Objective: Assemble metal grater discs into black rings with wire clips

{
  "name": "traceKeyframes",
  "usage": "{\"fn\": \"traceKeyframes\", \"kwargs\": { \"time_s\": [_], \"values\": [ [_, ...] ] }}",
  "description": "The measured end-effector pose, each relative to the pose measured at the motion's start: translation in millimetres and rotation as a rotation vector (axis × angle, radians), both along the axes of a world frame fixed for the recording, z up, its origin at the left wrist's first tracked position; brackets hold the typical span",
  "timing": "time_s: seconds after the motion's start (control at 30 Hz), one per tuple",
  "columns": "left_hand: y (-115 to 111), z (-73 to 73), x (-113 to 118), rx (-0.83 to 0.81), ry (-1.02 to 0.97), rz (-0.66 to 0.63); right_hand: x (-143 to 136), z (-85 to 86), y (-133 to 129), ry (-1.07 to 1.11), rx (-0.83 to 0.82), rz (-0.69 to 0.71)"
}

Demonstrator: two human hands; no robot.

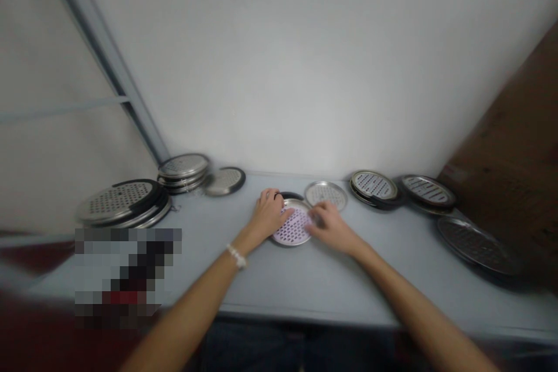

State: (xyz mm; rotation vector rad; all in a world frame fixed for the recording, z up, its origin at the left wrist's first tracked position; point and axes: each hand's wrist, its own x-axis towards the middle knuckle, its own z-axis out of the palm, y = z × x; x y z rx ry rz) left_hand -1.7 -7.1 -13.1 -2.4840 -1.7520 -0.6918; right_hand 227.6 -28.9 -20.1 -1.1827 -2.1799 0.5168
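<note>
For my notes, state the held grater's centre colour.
The grater's centre is pale purple, clearest in the head view.

pale wall (305,70) | grey tabletop (305,282) | brown panel (514,128), right | dim light

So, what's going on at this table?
A person has both bare hands at a round perforated disc with a purplish middle, on the grey table. The left hand is on its left side; the right hand is at its right edge, blurred. A similar metal disc lies just behind. More discs lie toward both sides, some stacked.
</note>
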Motion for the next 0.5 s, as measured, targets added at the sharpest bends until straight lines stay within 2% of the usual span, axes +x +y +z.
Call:
{"fn": "traceKeyframes", "kwargs": {
  "time_s": [0.27,0.4,0.5],
  "values": [
    [2.7,7.6,2.0,0.045,-0.149,-0.049,2.8,-9.7,6.5,0.089,0.003,-0.024],
    [0.4,15.3,5.9,0.061,-0.216,-0.072,2.6,-8.5,10.0,0.184,-0.079,-0.018],
    [0.4,18.2,7.9,0.082,-0.27,-0.075,2.9,-2.1,12.2,0.372,-0.182,-0.024]
  ]
}}
